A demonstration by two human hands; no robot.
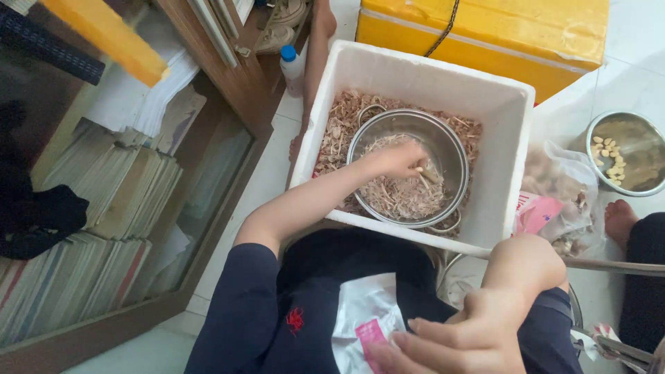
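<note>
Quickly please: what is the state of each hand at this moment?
Left hand: closed on a small pale piece, likely a garlic clove, over the steel bowl of papery skins.
Right hand: fingers rest on a white and pink packet; grip cannot be told.

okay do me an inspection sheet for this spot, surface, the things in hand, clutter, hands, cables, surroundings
Surface: pale tiled floor; white foam box stands on it.
Job's things: steel bowl of papery skins inside the box, more skins around it; white and pink packet on the lap.
Clutter: plastic bag, second steel bowl with peeled cloves, small bottle.
Hands: left hand in the bowl, something small at its fingers; right hand on the packet.
Cables: dark cord over the yellow box.
Surroundings: glass-fronted cabinet with stacked books; another person's foot.
</note>
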